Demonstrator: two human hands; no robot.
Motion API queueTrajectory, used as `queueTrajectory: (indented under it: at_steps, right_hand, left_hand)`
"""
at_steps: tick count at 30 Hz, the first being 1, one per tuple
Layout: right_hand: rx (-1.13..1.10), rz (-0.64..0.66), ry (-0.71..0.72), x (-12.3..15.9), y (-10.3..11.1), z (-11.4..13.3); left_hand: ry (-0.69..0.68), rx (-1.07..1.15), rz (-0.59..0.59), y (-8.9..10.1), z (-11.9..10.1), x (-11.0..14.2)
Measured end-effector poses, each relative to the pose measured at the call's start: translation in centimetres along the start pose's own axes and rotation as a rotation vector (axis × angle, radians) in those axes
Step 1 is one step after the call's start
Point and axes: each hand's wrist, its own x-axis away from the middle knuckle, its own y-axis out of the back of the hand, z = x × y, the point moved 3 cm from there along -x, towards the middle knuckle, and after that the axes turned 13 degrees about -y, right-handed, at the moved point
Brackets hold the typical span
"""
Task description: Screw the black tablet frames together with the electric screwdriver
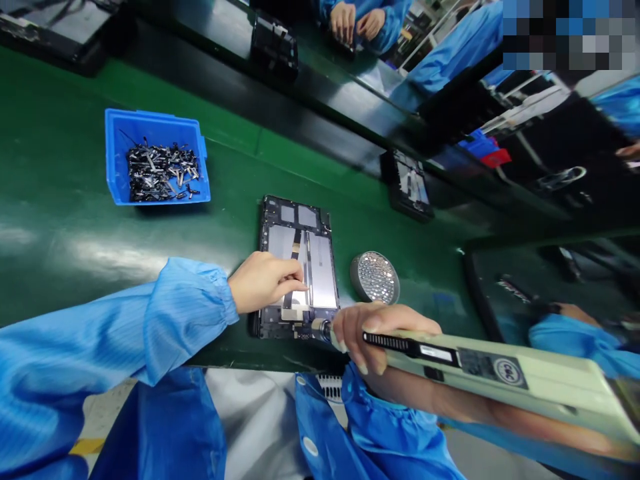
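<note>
An opened tablet [321, 267] lies on the green bench in front of me, its inner parts and a dark ribbon cable showing. My left hand [267, 281] rests over its left side, thumb and forefinger brought together in a pinch; anything between them is too small to make out. Wrapped round a pale green electric screwdriver [480, 373] is my right hand [373, 330]. The tool's tip meets the tablet's lower right corner; the bit itself is hard to see. Just right of the tablet stands a round dish of small shiny screws [376, 277].
A blue bin [113, 157] of small dark metal parts sits at the back left. Farther back, a dark conveyor strip carries black trays with devices [274, 43], [410, 183]. Across it are a co-worker's hands [357, 23]. Another person's blue sleeve [565, 340] is at right.
</note>
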Motion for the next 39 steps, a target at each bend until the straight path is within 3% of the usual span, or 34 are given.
queueTrajectory:
  at_steps: [3, 5, 7, 10, 14, 15, 17, 21, 24, 27, 32, 39]
  right_hand:
    - [0.089, 0.277, 0.233, -0.4, -0.1, 0.2]
    - [0.111, 0.469, 0.268, -0.3, -0.1, 0.6]
    - [0.097, 0.541, 0.306, 0.1, 0.2, 1.4]
    - [0.138, 0.37, 0.411, 0.4, 2.3, 3.3]
    - [0.063, -0.224, 0.507, -1.4, 7.8, 5.3]
    - [0.002, -0.333, 0.497, -2.1, 9.2, 5.3]
    - [-0.063, -0.43, 0.446, -3.6, 11.3, 4.8]
    - [-0.059, -0.451, 0.37, -5.5, 13.1, 2.8]
    - [-0.101, -0.469, 0.342, -5.5, 13.2, 1.8]
    - [-0.172, -0.48, 0.312, -5.4, 12.8, 1.6]
    - [-0.221, -0.503, 0.286, -5.9, 12.5, 1.3]
    - [-0.17, -0.492, 0.332, -6.2, 12.7, 1.0]
  left_hand:
    - [-0.019, -0.025, 0.01, 0.0, -0.2, 0.2]
    - [-0.059, -0.04, 0.007, 0.1, -0.3, 0.4]
    - [-0.097, -0.039, -0.001, 0.3, -0.5, 0.7]
    - [-0.096, -0.012, -0.002, 0.8, -0.7, 0.9]
    - [0.059, 0.127, 0.013, 2.0, -0.9, 0.1]
    - [0.114, 0.152, 0.004, 2.5, -0.9, -0.4]
    - [0.209, 0.158, -0.042, 3.8, -0.6, -1.6]
    - [0.348, 0.057, -0.322, 7.1, 1.2, -4.6]
    - [0.473, 0.045, -0.577, 9.2, 3.4, -5.9]
    - [0.567, 0.107, -0.717, 10.3, 5.5, -5.9]
    - [0.597, 0.106, -0.821, 11.2, 7.3, -5.1]
    - [0.575, 0.048, -0.816, 11.4, 8.0, -5.0]
